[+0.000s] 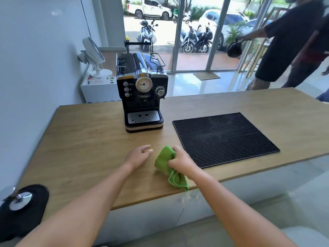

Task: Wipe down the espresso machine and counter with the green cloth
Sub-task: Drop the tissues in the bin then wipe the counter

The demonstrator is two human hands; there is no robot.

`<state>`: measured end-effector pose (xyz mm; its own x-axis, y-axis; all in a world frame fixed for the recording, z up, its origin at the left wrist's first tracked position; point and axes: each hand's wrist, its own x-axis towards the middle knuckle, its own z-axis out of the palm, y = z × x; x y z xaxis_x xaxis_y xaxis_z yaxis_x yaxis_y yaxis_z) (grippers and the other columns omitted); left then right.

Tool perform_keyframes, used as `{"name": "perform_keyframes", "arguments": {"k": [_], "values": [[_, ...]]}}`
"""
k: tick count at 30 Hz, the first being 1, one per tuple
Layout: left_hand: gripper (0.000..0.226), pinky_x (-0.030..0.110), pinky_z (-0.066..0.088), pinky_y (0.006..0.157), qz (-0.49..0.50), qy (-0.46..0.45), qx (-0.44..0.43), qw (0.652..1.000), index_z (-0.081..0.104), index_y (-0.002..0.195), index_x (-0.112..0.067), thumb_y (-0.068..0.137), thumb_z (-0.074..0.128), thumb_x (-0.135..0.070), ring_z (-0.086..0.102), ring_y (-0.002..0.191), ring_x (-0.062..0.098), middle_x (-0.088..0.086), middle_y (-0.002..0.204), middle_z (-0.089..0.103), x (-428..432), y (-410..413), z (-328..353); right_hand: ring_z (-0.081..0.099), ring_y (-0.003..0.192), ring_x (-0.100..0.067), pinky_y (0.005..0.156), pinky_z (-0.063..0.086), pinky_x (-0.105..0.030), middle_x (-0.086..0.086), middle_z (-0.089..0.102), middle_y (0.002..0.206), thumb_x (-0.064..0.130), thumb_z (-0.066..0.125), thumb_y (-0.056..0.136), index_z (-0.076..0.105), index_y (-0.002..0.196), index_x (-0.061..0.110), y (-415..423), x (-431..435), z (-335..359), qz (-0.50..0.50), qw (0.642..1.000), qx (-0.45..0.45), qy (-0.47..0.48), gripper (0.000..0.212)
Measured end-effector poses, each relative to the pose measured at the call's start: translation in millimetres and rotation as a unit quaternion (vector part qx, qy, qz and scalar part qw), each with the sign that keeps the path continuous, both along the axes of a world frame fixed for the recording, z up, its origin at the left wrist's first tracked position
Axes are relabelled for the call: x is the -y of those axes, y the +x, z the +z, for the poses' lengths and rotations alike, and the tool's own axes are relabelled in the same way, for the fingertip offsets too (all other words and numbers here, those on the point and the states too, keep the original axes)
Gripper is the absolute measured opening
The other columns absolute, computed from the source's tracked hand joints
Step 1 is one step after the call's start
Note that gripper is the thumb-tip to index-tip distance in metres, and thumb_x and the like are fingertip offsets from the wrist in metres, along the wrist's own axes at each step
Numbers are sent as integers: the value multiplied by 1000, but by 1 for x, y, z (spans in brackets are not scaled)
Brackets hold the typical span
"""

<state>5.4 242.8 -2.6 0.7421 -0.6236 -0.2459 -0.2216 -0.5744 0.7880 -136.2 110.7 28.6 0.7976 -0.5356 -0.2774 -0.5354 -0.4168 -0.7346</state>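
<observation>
A black espresso machine with a round gauge and a metal drip tray stands at the back of the wooden counter. Near the counter's front edge lies a crumpled green cloth, one end hanging over the edge. My right hand grips the cloth from the right, fingers curled round it. My left hand hovers just left of the cloth with loosely bent fingers, holding nothing.
A black ribbed rubber mat lies right of the machine. A black pad with a chrome tamper sits at the counter's left front corner. A white fan stands behind. A person carrying a helmet walks past beyond the counter.
</observation>
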Motion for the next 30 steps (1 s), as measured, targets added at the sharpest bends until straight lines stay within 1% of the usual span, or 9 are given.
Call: {"name": "perform_keyframes", "arguments": {"k": [4,6,8,12,15,19,23,26,30], "values": [[66,36,47,95,-92,-91,-265,955,62,126,-26,87,36,-72,63,110,19,4,121,68,21,-14,21,63,72,-20,63,49,-31,-8,66,79,1,55,69,67,98,7,-10,32,20,-43,971,100,213,31],[74,42,43,101,-149,-102,-333,925,60,128,-23,84,33,-76,61,117,20,4,124,67,33,-16,20,62,74,-25,68,49,-34,-12,65,79,1,56,70,68,95,3,-19,50,25,-72,952,137,264,28],[79,46,42,105,-179,-111,-370,905,57,131,-19,77,48,-76,59,121,24,7,128,64,45,-18,19,62,76,-27,74,50,-38,-13,67,81,2,59,79,70,94,6,-29,69,26,-110,937,155,293,20],[64,45,45,104,-236,-111,-376,889,59,126,-13,74,77,-46,62,106,25,10,118,66,72,-28,22,65,85,-32,88,53,-48,-21,69,95,13,61,88,71,97,7,-52,109,14,-193,917,158,312,14],[27,45,45,103,-226,-86,-331,912,65,109,-12,85,72,-22,66,89,20,8,101,71,100,-48,24,68,100,-37,93,52,-56,-22,71,108,28,69,84,73,104,8,-73,136,0,-200,907,171,329,29],[22,38,58,82,-204,-88,-375,900,65,102,-11,89,66,-28,70,70,19,13,89,71,123,-66,24,70,98,-33,88,55,-46,-20,72,106,31,71,87,71,108,2,-101,170,-7,-160,907,176,348,36],[25,37,60,75,-228,-43,-427,874,67,105,-7,89,65,-26,73,72,20,17,89,73,136,-69,23,67,88,-29,73,54,-38,-16,71,101,23,68,89,69,110,4,-117,201,-16,-109,930,112,334,28],[33,39,61,74,-168,-10,-390,905,62,117,-1,92,63,-23,74,71,21,17,90,73,150,-68,17,69,80,-26,66,55,-35,-12,73,94,24,66,91,70,105,6,-109,213,-23,-105,945,76,300,23],[21,36,60,62,-82,32,-272,958,62,110,-7,93,61,-19,72,61,16,11,86,71,166,-64,1,68,73,-22,64,53,-35,-16,73,89,21,65,92,70,94,1,-82,221,-37,-114,968,63,213,21]]}}
